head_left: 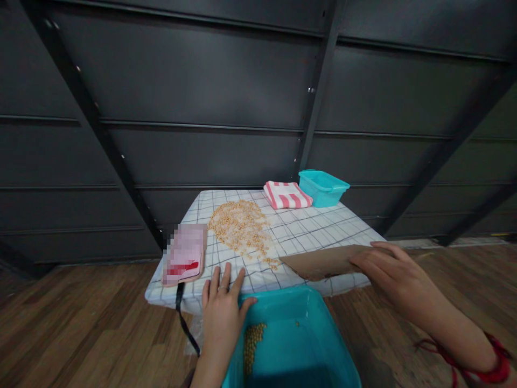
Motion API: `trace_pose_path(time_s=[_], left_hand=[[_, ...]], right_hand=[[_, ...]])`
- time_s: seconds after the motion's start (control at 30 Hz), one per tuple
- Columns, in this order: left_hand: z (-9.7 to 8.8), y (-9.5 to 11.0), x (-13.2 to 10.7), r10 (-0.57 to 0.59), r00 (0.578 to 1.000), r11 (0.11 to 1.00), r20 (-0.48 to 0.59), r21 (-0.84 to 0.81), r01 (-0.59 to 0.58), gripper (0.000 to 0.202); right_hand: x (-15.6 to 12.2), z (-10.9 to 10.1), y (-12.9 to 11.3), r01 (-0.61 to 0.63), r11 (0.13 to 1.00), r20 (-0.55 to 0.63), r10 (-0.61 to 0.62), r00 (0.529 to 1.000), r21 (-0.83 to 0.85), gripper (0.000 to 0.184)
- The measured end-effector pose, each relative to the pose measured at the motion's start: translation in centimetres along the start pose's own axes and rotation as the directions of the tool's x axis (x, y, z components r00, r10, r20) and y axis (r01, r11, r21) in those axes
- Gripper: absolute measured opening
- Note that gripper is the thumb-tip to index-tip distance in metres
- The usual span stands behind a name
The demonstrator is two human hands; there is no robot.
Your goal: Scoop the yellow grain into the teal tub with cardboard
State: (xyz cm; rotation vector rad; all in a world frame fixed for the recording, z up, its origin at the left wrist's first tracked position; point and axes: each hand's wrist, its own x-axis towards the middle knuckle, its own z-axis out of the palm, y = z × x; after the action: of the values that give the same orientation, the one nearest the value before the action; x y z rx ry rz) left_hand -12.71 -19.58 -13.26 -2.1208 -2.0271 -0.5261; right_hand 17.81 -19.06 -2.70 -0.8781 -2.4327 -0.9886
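Note:
A pile of yellow kernels (241,224) lies spread on the checked tablecloth (319,229). My right hand (391,276) grips a flat piece of brown cardboard (323,262), held over the table's near right edge with its tip close to the kernels. At the near edge of the table my left hand (222,308) lies flat with fingers stretched out, its thumb against the rim of a large teal tub (297,345). The tub sits below the table edge and holds some kernels in its left corner.
A pink phone (184,253) with a black strap lies at the table's near left. At the far right stand a folded red-and-white striped cloth (287,194) and a small teal tub (323,187). Dark metal wall behind, wooden floor around.

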Motion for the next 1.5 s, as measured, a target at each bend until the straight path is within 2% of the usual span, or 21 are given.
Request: trace_pose_path(time_s=[0.17,0.4,0.77,0.93,1.17,1.33,1.5], left_hand=[[0.0,-0.2,0.0,0.006,1.0,1.0,-0.005,0.011,-0.006,0.049],[-0.1,-0.1,0.1,0.001,1.0,1.0,0.007,0.01,-0.001,0.049],[0.5,-0.5,0.0,0.013,1.0,1.0,-0.019,-0.001,-0.013,0.05],[0.1,-0.4,0.1,-0.001,1.0,1.0,0.022,-0.01,0.001,0.051],[0.5,-0.5,0.0,0.01,1.0,1.0,-0.023,-0.005,-0.01,0.048],[0.3,-0.4,0.1,0.005,1.0,1.0,0.009,-0.001,-0.005,0.051],[0.2,-0.4,0.1,0.007,1.0,1.0,0.011,0.013,-0.007,0.051]], right_hand=[[0.4,-0.2,-0.4,0.016,0.999,0.022,-0.017,1.0,0.045,0.027],[0.9,-1.0,-0.9,0.022,0.998,-0.019,-0.021,1.0,0.062,0.024],[1.4,0.5,-0.8,0.04,0.998,-0.022,-0.039,0.999,0.048,0.025],[1.1,-0.1,-1.1,0.052,0.996,-0.012,-0.051,0.999,0.07,0.024],[1.0,-1.4,-1.4,0.025,0.991,-0.052,-0.018,0.998,0.132,0.027],[1.2,-0.5,-1.2,0.002,0.996,-0.052,0.003,0.999,0.09,0.026],[1.5,0.5,-1.5,0.039,0.998,-0.045,-0.037,0.998,0.051,0.026]])
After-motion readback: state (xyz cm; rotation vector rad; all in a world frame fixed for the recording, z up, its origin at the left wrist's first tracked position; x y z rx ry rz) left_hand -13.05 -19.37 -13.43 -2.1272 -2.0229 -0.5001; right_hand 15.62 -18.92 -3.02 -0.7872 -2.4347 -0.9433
